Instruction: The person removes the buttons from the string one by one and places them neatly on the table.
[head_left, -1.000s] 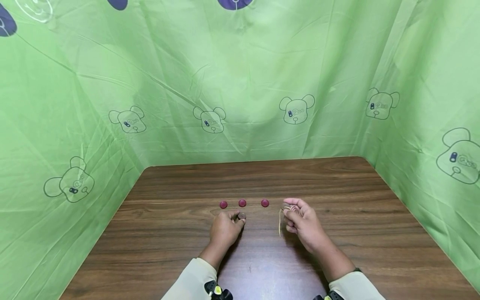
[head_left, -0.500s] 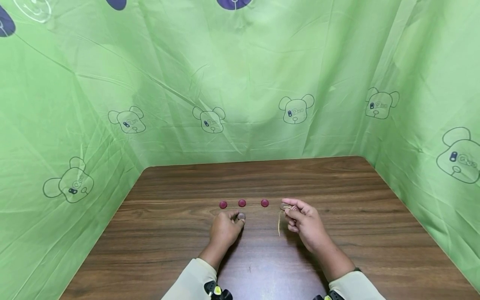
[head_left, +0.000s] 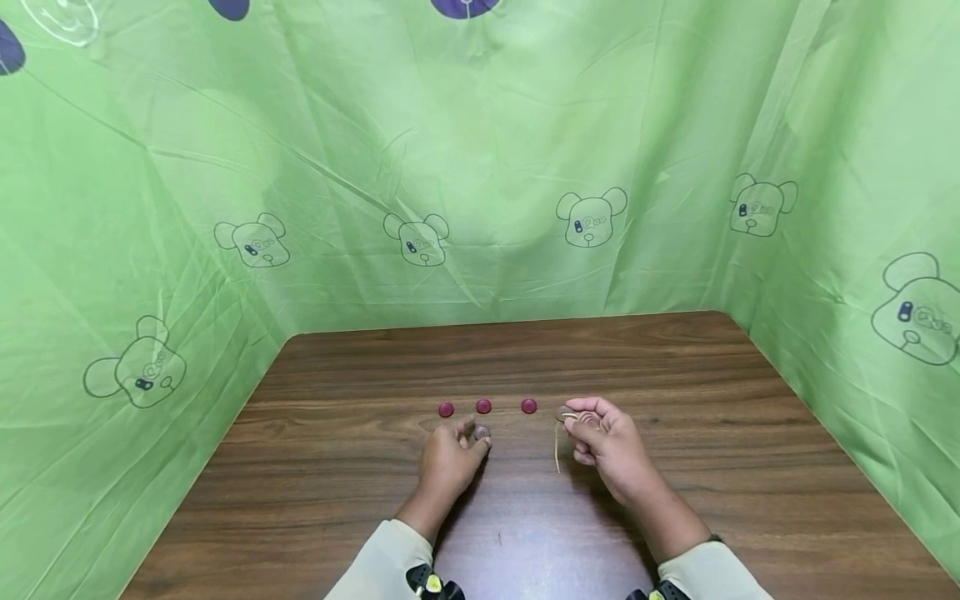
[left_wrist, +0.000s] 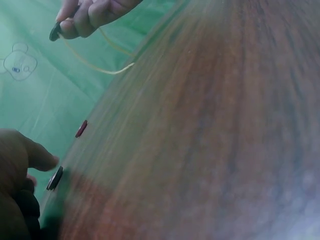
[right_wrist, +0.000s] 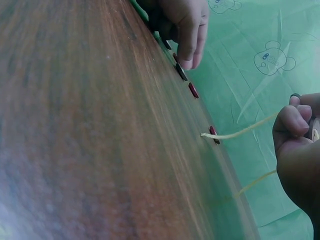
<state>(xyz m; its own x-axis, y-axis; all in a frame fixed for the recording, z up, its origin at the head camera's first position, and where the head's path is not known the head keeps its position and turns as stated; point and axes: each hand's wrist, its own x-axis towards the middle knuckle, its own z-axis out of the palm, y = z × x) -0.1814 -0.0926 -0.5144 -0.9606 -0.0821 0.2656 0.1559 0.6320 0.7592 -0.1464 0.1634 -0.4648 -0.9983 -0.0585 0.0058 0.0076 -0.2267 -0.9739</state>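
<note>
In the head view, my left hand is over the table beside a grey-brown button. The thumb tip is at its near edge and the index finger is lifted off it. A small gap shows between that fingertip and the button in the left wrist view. My right hand is raised to the right, pinching another dark button and a pale yellow cord between thumb and fingers. The cord's loose end hangs down. Whether the cord passes through the button's holes is too small to tell.
Three dark red buttons lie in a row beyond the hands: a left one, a middle one and a right one. The wooden table ends against a green curtain at the back and sides.
My left index finger has drawn back from the grey-brown button, whose face shows more now. The button in my right hand has shifted slightly left, with the cord still hanging.
</note>
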